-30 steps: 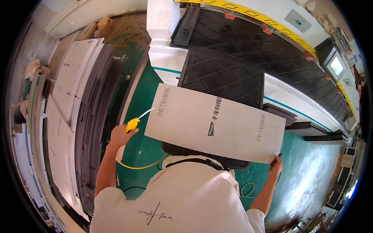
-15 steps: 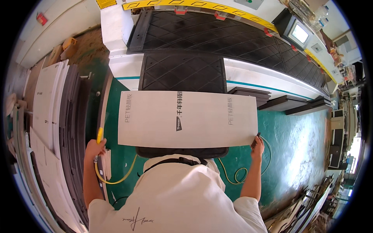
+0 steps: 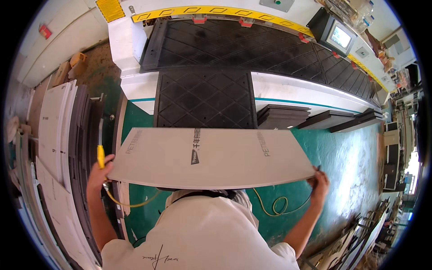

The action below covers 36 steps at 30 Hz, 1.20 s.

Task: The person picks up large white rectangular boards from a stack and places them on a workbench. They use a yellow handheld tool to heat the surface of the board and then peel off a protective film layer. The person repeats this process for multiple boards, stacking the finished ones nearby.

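A pale rectangular panel [image 3: 234, 157] with dark printing spans the space before me, its near edge lifted toward my body. My left hand [image 3: 99, 173] is closed round a yellow air blow gun [image 3: 100, 157] with a thin nozzle pointing away. The same hand's fingers meet the panel's near left corner. At the near right corner, my right hand [image 3: 319, 184] grips the panel's edge. A small dark object shows by its fingertips, too small to name. A yellow hose [image 3: 135, 204] trails from the blow gun, partly hidden under the panel.
Beyond the panel is a black quilted machine table [image 3: 204, 99] joined to a long black bed [image 3: 252, 49]. A screen [image 3: 339, 37] is mounted at the far right. Dark boards [image 3: 283, 116] are stacked beside the machine; pale panels [image 3: 56, 121] stand at left. The floor [image 3: 346, 166] is green.
The panel has come toward me and its near edge has risen, uncovering more of the black table. Both hands have moved outward to its near corners, the left still holding the blow gun.
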### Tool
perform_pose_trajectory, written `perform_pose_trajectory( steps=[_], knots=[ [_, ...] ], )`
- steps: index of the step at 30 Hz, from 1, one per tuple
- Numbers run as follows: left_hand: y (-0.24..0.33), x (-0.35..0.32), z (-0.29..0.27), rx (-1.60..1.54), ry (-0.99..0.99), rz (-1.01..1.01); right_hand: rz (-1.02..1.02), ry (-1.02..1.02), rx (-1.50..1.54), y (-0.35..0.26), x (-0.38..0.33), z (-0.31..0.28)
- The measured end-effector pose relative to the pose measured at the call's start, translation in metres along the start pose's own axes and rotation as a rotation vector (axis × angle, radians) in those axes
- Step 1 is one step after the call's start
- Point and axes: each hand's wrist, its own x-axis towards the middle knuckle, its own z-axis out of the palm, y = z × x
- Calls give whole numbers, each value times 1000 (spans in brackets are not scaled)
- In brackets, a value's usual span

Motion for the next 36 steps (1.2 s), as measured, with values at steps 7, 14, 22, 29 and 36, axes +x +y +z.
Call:
perform_pose_trajectory(
  steps=[7,14,22,29,36],
  knots=[
    [43,98,-5,-498,78,207,-337,-132,253,-56,83,89],
    [32,206,66,-288,137,58,-96,-152,229,5,223,191],
    [-51,196,90,-264,20,-315,60,-22,-148,78,265,179],
    [-28,165,97,-84,17,-239,-189,142,-655,50,264,214],
    [-71,94,88,80,104,-358,-530,228,-917,65,293,239]
  ],
)
